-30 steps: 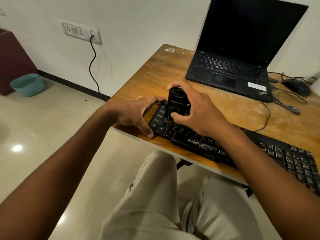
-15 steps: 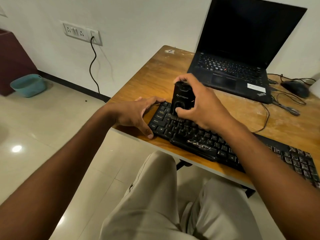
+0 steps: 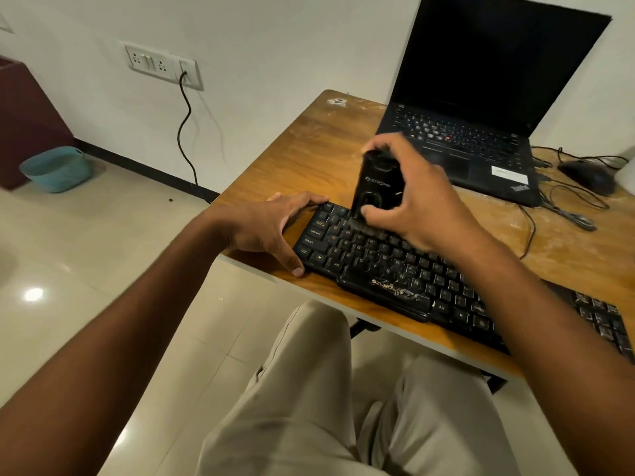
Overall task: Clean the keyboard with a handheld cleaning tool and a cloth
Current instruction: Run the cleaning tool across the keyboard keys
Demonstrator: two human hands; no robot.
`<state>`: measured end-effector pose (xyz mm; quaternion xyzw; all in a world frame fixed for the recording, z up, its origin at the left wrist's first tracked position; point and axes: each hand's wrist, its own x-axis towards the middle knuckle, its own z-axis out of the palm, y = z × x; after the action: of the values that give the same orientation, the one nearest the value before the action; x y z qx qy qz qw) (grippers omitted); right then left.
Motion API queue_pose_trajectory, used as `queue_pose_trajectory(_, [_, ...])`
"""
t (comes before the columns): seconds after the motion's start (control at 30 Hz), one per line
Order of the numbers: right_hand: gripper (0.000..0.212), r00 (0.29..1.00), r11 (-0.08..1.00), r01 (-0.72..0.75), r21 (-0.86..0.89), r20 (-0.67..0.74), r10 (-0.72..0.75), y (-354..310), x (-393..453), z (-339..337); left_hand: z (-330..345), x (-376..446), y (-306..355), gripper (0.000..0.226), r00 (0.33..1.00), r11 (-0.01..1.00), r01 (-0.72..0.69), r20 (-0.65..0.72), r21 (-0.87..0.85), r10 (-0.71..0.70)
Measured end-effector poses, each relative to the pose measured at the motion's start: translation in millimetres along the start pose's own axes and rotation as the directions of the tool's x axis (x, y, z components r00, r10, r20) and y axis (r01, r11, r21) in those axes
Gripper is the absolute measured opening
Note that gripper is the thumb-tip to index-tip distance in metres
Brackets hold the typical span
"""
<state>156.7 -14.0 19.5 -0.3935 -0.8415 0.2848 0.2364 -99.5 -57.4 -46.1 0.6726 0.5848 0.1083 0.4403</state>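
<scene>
Two bare hands work at the near left end of a black keyboard [image 3: 395, 269] in the head view, the only view given. This keyboard is a long flat slab of matt plastic with low square keycaps and pale legends, and it lies slantwise along the near edge of a wooden table [image 3: 309, 159] whose glossy orange-brown grain top is worn and streaked with pale scuffs. A shiny rounded bulge with gold lettering sits on the keyboard's near edge. The right hand [image 3: 422, 204] grips a handheld cleaning tool [image 3: 376, 185], a smooth black, rounded, roughly cylindrical body with a faint logo, held upright; fingers curl over its top and far side, the thumb presses near its base, and its lower end meets the upper key rows with a blurred dark fringe there. The left hand [image 3: 264, 225] rests flat and spread at the keyboard's left end, fingers straight, thumb against the near left corner. Behind stands an open black laptop [image 3: 481, 115] with a dark screen, and to its right a black mouse [image 3: 589, 176] among thin tangled cables. Beige trousers fill the foreground above glossy pale floor tiles; a teal plastic tub [image 3: 55, 170] stands by the white wall.
</scene>
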Motion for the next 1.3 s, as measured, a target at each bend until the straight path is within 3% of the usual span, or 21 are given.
queue_pose_trajectory(0.13, [0.071,0.999,0.999,0.046,0.021,0.021,-0.046,5.4,1.1,18.7,0.3,0.1,0.2,0.128,1.000,1.000,-0.002,-0.003,0.008,0.002])
queue_pose_trajectory(0.33, [0.074,0.993,0.992,-0.076,-0.102,0.080,0.084,24.0,-25.4,-18.0,0.4,-0.1,0.5,0.129,1.000,1.000,0.001,-0.010,0.013,-0.001])
queue_pose_trajectory(0.53, [0.071,0.996,0.999,-0.018,0.046,-0.082,0.021,15.6,0.7,-11.4,0.8,-0.7,1.2,0.129,1.000,1.000,-0.001,-0.014,0.024,0.001])
queue_pose_trajectory(0.73, [0.067,0.991,0.991,0.061,0.121,0.114,-0.075,10.5,12.7,22.9,1.0,1.5,-2.1,0.127,0.999,0.999,-0.033,-0.010,0.030,0.033])
queue_pose_trajectory(0.9, [0.073,0.999,0.999,0.040,-0.016,0.008,-0.040,32.9,37.0,15.2,0.2,1.5,-3.6,0.127,0.999,0.999,-0.045,0.000,0.027,0.045])
queue_pose_trajectory(1.07, [0.071,0.994,0.998,0.056,0.011,-0.095,-0.055,30.6,41.6,10.4,-0.8,1.0,-3.2,0.128,0.998,0.998,-0.055,-0.003,0.033,0.055])
queue_pose_trajectory(1.23, [0.067,0.987,0.986,0.145,0.078,0.064,-0.150,21.9,27.3,25.7,0.1,1.4,-4.0,0.125,0.998,0.997,-0.053,-0.024,0.051,0.054])
queue_pose_trajectory(1.3, [0.068,0.989,0.990,0.134,0.052,0.047,-0.137,26.9,33.4,27.3,0.0,1.7,-5.0,0.126,0.998,0.997,-0.060,-0.023,0.048,0.061])
